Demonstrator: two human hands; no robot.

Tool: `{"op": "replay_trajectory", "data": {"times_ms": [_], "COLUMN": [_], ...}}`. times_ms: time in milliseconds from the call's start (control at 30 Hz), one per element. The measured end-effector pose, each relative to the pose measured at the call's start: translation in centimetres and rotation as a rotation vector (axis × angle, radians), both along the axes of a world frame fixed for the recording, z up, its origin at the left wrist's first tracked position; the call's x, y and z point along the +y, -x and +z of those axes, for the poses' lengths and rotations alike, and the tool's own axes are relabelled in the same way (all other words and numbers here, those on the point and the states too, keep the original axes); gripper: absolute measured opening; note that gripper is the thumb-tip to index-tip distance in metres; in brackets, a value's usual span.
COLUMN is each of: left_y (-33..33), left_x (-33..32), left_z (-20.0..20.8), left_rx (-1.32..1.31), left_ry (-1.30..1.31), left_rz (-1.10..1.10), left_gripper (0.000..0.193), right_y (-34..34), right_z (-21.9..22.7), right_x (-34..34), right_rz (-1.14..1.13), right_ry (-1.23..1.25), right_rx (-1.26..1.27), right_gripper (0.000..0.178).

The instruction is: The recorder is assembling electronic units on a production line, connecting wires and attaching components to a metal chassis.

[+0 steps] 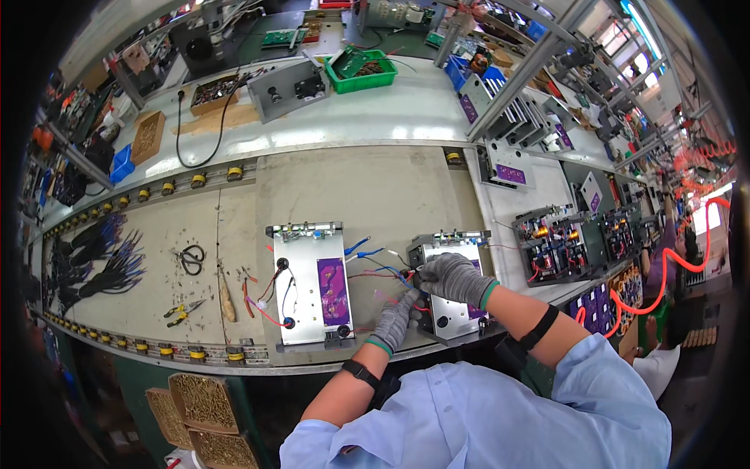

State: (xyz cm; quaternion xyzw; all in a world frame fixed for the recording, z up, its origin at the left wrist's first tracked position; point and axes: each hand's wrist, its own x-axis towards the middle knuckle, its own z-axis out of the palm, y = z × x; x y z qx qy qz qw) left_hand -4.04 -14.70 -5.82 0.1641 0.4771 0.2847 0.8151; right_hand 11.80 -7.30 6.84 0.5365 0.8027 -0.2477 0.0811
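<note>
Hold the unit point(451, 312), under the right hand point(456, 280) and beside the left hand point(394, 321), by its metal edges, as probably heavy and stiff, sparing fragile wires point(405, 276) at the curled fingers, whether pinched impossible to tell.

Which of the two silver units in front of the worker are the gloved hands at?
The right-side silver unit: the right hand is over it, the left hand at its left edge. The left-side unit has neither hand on it.

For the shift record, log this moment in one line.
left hand: at wires; right hand: over right unit; pliers: on bench
</note>
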Motion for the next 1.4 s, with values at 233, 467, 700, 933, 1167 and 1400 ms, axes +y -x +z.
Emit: {"op": "replay_trajectory", "data": {"times_ms": [233, 467, 700, 933, 1167, 1400], "left_y": [-2.7, -2.2, 1.0, 2.5, 1.1, 0.3], "left_x": [2.2, 0.5, 0.4, -4.6, -5.2, -1.9], "left_z": [-4.1, -7.1, -2.3, 1.1, 2.1, 3.7], "left_rx": [0.314, 0.257, -0.122, 0.248, 0.192, 0.509], "left_ry": [-0.187, -0.388, -0.051, -0.432, -0.683, -1.055], "left_rz": [-0.132, 0.169, 0.190, 0.070, -0.121, -0.555], "left_gripper": [0.025, 0.020, 0.028, 0.034, 0.033, 0.032], "right_y": [-1.2, 0.2, -0.6, -0.9, 0.4, -1.9], "right_z": [-0.4, -1.0, -1.0, -0.2, 4.8, 3.7], "right_x": [-0.9, -1.0, -1.3, -1.7, -7.1, -8.1], "right_rz": [-0.150, -0.213, -0.285, -0.186, -0.021, -0.070], "right_ry": [0.105, 0.111, 0.091, 0.023, -0.103, -0.004], "right_rx": [0.221, 0.275, 0.315, 0.258, 0.589, 0.547], "right_gripper": [0.039, 0.035, 0.033, 0.030, 0.031, 0.040]}}
